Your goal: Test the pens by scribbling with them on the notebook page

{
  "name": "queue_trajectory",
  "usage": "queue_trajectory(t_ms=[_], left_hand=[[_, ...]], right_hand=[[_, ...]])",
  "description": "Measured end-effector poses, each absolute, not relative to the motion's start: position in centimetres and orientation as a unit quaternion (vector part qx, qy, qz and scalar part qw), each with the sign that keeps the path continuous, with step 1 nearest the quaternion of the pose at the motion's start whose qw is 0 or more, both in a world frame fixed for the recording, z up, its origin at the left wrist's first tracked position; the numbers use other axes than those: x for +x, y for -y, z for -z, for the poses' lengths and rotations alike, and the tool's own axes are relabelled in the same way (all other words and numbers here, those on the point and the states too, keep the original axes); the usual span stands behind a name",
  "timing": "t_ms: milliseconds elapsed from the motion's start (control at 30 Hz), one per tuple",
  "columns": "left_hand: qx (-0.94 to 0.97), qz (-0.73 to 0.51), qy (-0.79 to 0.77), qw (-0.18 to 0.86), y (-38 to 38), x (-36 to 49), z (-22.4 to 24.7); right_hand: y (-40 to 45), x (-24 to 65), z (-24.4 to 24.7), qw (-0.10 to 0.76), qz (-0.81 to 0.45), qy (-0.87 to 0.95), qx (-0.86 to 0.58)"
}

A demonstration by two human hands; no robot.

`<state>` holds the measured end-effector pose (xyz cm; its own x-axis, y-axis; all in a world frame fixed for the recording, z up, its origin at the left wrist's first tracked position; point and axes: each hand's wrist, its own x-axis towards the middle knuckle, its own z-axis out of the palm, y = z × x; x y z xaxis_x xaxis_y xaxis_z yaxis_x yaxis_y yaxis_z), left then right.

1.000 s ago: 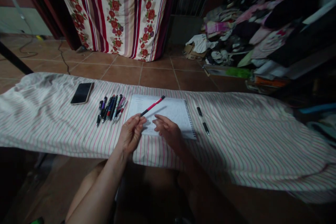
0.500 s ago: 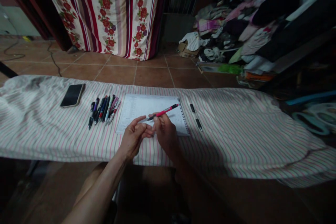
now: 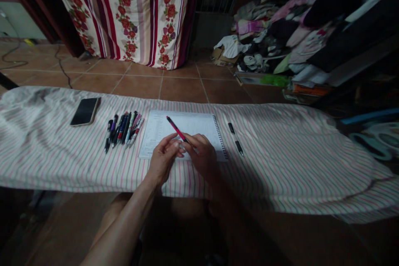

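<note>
Pink-and-black pen (image 3: 175, 127) slants above the lower half of an open spiral notebook (image 3: 196, 119), its lower end among the fingers and its upper end toward the worktop's far edge. Nearest, at the middle of the worktop's near edge, the right hand (image 3: 204, 156) has its fingers bent inward and seems to pinch that lower end. The left hand (image 3: 162, 157) is partly curled just beside it, fingertips close to the right's; whether they press on the pen, I cannot tell

For good handling, a light pinch near the lower end should do, with the left fingers steadying rather than squeezing, and the free end kept clear of the page so it leaves no stray mark

Farther in from the near edge, a black-and-clear pen (image 3: 239, 147) lies beside the notebook's spiral, on the side toward the worktop's right end. Past the notebook's other side lies a bunch of pens (image 3: 124, 128), side by side and close together. Beyond them, near the far edge and toward the far left corner, a phone (image 3: 84, 112) lies flat on the striped cloth (image 3: 280, 145)
</note>
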<state>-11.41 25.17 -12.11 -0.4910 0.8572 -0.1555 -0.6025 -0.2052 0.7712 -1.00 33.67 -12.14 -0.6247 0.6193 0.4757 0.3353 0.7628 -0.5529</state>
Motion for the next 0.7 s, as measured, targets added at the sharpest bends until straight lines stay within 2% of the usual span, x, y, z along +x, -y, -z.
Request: queue_trajectory(t_ms=[100, 200, 433, 700], left_hand=[[0.139, -0.765, -0.407, 0.480, -25.5, -11.1, 12.3], [0.117, -0.765, -0.415, 0.479, -25.8, -11.0, 12.4], [-0.008, -0.801, -0.399, 0.446, -26.0, -11.6, 12.1], [-0.013, -0.804, -0.391, 0.447, -26.0, -11.6, 12.3]], right_hand=[[-33.5, -0.7, 12.7, 0.324, -0.263, 0.867, -0.271], [-33.6, -0.6, 12.8, 0.357, -0.343, 0.822, -0.280], [-33.8, -1.1, 13.3, 0.393, -0.606, 0.609, -0.328], [-33.8, -1.7, 14.0, 0.396, -0.662, 0.532, -0.349]])
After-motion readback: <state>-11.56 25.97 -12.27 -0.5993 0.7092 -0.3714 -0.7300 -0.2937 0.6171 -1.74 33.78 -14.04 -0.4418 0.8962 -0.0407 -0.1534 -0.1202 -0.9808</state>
